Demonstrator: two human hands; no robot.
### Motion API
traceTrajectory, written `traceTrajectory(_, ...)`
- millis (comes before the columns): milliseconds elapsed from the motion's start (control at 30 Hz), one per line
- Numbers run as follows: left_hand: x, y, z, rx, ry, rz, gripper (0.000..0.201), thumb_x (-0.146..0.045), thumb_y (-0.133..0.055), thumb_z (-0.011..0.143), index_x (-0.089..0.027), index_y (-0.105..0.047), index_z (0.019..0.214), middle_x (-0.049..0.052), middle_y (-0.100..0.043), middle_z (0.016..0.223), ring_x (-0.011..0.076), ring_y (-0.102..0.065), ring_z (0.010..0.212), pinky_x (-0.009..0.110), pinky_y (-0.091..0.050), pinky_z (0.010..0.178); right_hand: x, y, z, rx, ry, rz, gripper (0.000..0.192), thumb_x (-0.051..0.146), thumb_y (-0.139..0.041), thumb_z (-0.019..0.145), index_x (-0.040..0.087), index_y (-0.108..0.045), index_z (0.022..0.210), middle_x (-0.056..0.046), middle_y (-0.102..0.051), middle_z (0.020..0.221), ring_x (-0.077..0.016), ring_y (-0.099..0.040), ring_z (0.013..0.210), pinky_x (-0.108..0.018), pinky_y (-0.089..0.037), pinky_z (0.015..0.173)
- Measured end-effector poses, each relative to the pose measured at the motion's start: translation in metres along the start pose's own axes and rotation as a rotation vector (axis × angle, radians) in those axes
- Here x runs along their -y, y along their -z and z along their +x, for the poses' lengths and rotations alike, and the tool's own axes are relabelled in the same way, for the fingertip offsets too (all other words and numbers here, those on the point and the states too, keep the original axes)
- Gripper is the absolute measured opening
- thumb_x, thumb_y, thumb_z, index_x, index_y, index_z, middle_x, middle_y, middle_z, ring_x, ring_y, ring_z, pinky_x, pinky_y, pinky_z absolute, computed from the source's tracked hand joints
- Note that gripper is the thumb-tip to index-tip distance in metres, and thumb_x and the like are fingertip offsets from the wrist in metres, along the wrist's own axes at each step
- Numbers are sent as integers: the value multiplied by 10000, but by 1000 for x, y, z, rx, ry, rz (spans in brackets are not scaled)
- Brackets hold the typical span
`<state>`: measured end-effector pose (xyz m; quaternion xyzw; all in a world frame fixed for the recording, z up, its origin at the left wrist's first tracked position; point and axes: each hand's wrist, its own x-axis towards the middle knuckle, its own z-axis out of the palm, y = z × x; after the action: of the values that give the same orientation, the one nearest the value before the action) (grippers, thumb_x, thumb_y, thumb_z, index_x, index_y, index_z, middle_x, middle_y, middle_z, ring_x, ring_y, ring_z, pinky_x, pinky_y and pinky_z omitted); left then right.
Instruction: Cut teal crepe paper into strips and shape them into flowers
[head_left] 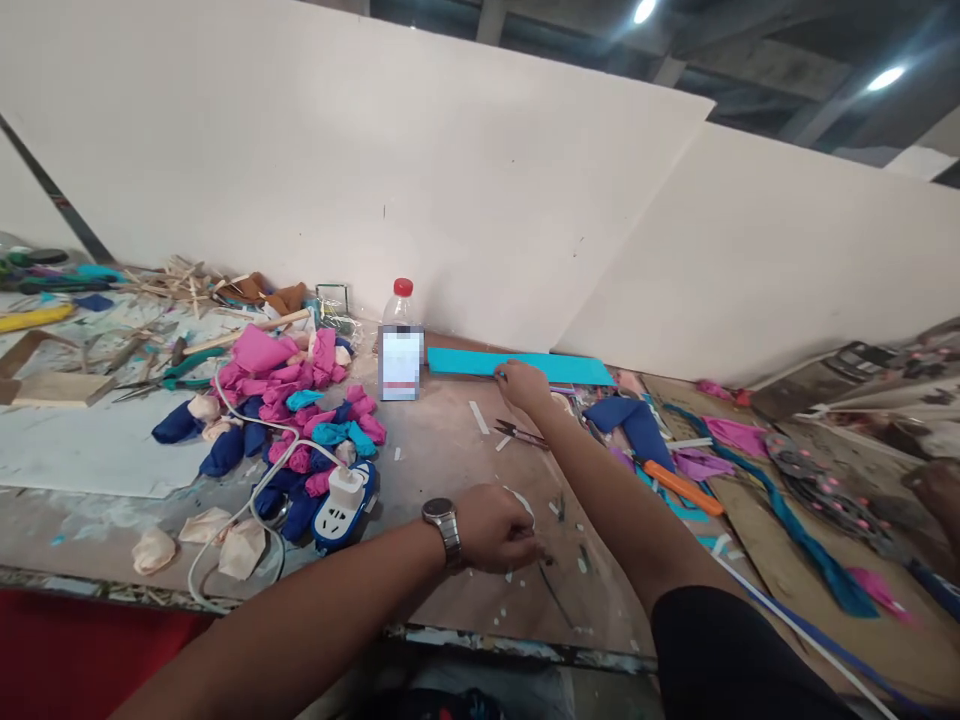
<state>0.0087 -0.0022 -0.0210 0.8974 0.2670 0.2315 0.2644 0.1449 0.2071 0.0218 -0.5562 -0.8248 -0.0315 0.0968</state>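
Observation:
My right hand (523, 384) reaches to the back of the table, with its fingers pinched at the lower edge of a long flat bright-blue strip (457, 361). Whether the strip is paper or cloth I cannot tell. My left hand (495, 528), with a metal wristwatch (442, 530) on the wrist, is curled closed low over the tabletop. A thin white curved piece (523, 500) shows just behind its fingers; what they hold, if anything, is hidden. Small scissors (521, 434) lie between the two hands. An orange utility knife (682, 487) rests beside my right forearm.
Left of centre are bunched pink, blue and cream pieces (266, 350), a power strip (345, 505) and a white cable (259, 490). Behind them a bottle (403, 298) stands near a phone (401, 365). Dark-blue folded material (634, 428) lies right. Another person's hand (937, 495) shows far right.

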Motion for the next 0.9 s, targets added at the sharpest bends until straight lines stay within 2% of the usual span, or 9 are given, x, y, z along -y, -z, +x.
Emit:
traceTrajectory(100, -1, -1, -2, -26, 30, -74, 430, -501, -569, 928, -172, -617, 655, 39, -621, 669, 134, -490, 622, 283, -307, 604, 3, 7, -6, -92, -82, 37, 252, 224, -505, 995, 129, -696, 1129, -170, -726, 993, -209, -607, 803, -310, -353, 688)
traceTrajectory(200, 1, -4, 0, -177, 224, -293, 346, -432, -571, 928, -168, -628, 713, 27, -630, 695, 134, -491, 642, 271, -358, 641, 1, 19, -27, -175, -128, 77, 298, 249, -449, 1016, 131, -623, 1227, -144, -735, 933, -215, -618, 806, -307, -379, 709)
traceTrajectory(267, 6, -3, 7, -337, 340, -559, 306, -431, -547, 939, -168, -636, 811, 31, -642, 756, 145, -531, 687, 274, -416, 686, 0, 25, -50, -225, -121, 170, 290, 271, -426, 1021, 162, -587, 1237, -94, -733, 895, -197, -635, 796, -291, -413, 727)
traceTrajectory(400, 16, 8, 19, -707, 628, -1425, 301, -437, -522, 954, -148, -608, 959, 48, -637, 775, 140, -586, 608, 290, -500, 646, 2, 21, -102, -278, -9, 650, 255, 346, -447, 998, 174, -562, 1147, -61, -717, 886, -174, -670, 802, -284, -493, 761)
traceTrajectory(500, 18, 20, 17, -784, 625, -1580, 342, -420, -445, 999, -128, -624, 1002, 100, -703, 913, 146, -659, 701, 284, -545, 717, 2, 13, -134, -219, 51, 735, 250, 359, -472, 974, 180, -574, 1115, -71, -707, 954, -183, -667, 843, -310, -519, 784)
traceTrajectory(567, 16, 26, 11, -805, 489, -1697, 423, -467, -398, 1027, -132, -645, 1106, 121, -731, 1042, 182, -702, 851, 302, -562, 794, 0, 9, -149, -189, 120, 709, 231, 349, -479, 967, 188, -594, 1087, -82, -694, 1019, -198, -653, 910, -336, -520, 828)
traceTrajectory(667, 14, 28, 5, -529, 506, -1797, 715, -683, -311, 986, -88, -674, 1147, 153, -745, 1061, 261, -714, 913, 364, -575, 812, -3, 6, -161, -123, 282, 658, 215, 291, -444, 976, 192, -605, 1078, -105, -678, 1092, -221, -631, 1020, -378, -504, 922)
traceTrajectory(800, 14, 27, 8, -539, 627, -1632, 574, -660, -526, 923, -116, -704, 973, 96, -735, 790, 203, -677, 663, 314, -562, 657, 0, 15, -167, -21, 448, 552, 196, 251, -446, 978, 211, -617, 1064, -113, -663, 1115, -248, -582, 1115, -416, -476, 1001)
traceTrajectory(900, 9, 27, 12, -492, 629, -1558, 437, -529, -626, 914, -118, -701, 1043, 95, -749, 840, 201, -693, 687, 310, -572, 664, 7, 26, -171, -24, 533, 522, 196, 242, -433, 985, 229, -620, 1039, -108, -659, 1122, -259, -532, 1207, -437, -444, 1062)
